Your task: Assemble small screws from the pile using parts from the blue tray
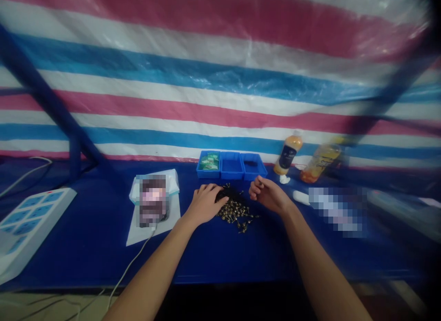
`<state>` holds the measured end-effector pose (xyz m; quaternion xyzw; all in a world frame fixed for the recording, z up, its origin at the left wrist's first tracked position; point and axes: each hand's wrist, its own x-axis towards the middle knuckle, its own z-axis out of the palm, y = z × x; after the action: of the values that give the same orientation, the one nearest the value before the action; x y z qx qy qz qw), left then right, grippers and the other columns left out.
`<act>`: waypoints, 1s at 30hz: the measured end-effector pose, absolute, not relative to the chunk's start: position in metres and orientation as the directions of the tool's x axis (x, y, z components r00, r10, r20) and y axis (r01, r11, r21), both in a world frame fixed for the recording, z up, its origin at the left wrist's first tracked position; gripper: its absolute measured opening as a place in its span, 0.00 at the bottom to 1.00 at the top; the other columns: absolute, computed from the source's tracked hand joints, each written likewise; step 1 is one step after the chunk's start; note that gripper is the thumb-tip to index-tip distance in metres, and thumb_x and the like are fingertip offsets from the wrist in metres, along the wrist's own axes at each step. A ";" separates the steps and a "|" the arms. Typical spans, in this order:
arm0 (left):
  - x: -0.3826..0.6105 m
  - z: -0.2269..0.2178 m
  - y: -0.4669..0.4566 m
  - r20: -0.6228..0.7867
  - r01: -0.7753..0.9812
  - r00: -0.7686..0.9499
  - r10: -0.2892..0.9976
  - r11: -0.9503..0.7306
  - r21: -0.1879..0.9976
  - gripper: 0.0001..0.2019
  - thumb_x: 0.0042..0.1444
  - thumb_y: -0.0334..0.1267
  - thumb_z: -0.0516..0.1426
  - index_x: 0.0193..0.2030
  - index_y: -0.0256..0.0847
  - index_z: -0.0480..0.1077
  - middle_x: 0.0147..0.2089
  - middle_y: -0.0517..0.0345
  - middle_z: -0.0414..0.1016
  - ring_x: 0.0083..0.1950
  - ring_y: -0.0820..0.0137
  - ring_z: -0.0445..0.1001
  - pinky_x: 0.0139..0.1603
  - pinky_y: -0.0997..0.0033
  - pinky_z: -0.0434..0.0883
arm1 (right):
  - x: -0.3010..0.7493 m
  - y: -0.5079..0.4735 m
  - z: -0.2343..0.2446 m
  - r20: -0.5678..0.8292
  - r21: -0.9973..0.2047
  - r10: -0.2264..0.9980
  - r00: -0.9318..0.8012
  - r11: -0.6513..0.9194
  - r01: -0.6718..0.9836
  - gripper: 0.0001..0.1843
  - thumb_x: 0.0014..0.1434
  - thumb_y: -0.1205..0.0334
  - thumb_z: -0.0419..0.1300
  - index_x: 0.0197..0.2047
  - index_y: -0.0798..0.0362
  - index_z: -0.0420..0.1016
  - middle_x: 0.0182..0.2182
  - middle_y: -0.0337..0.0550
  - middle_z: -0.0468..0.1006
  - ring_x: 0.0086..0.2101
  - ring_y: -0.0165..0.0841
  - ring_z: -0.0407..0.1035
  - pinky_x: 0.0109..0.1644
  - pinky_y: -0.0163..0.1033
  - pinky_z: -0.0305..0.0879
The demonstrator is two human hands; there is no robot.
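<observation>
A heap of small brass-coloured parts [237, 213] lies on the blue table [220, 252] in front of me, with darker pieces at its far edge. My left hand [206, 202] rests palm down on the left side of the heap, fingers curled over the dark pieces. My right hand [268, 193] hovers just right of the heap, its fingers pinched together on something too small to make out.
Three joined blue bins [231, 165] stand behind the heap; the left one holds green pieces. Two bottles [288, 153] [320, 163] stand at the back right. A white power strip [29, 222] lies far left, a white sheet [144, 229] with a cable beside it. A striped tarp hangs behind.
</observation>
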<state>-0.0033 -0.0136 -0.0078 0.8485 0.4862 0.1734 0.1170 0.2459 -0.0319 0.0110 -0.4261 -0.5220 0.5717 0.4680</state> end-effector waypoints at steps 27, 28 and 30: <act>-0.003 -0.009 -0.013 0.171 0.782 0.461 0.871 -0.490 0.384 0.25 0.63 0.58 0.45 0.58 0.49 0.68 0.60 0.52 0.68 0.59 0.53 0.61 0.56 0.49 0.61 | 0.249 -0.023 -0.011 0.207 -0.540 0.930 -0.302 0.366 0.758 0.07 0.54 0.63 0.62 0.36 0.51 0.80 0.31 0.41 0.76 0.32 0.31 0.69 0.38 0.36 0.62; -0.003 -0.009 -0.013 0.171 0.783 0.462 0.870 -0.491 0.382 0.25 0.63 0.58 0.45 0.58 0.49 0.68 0.59 0.52 0.68 0.59 0.53 0.61 0.56 0.49 0.61 | 0.249 -0.023 -0.011 0.193 -0.531 0.931 -0.310 0.365 0.765 0.07 0.54 0.63 0.62 0.37 0.51 0.80 0.31 0.40 0.76 0.32 0.31 0.69 0.38 0.36 0.62; -0.004 -0.009 -0.012 0.176 0.781 0.465 0.868 -0.496 0.379 0.25 0.63 0.58 0.45 0.57 0.49 0.68 0.59 0.53 0.68 0.59 0.53 0.61 0.56 0.49 0.61 | 0.250 -0.023 -0.011 0.174 -0.517 0.931 -0.322 0.365 0.775 0.08 0.55 0.63 0.62 0.39 0.50 0.80 0.32 0.41 0.76 0.32 0.32 0.70 0.39 0.37 0.63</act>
<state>-0.0036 -0.0124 -0.0095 0.8470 0.4867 0.1749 0.1233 0.2501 -0.0226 -0.0112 -0.5366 -0.7945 0.1725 0.2260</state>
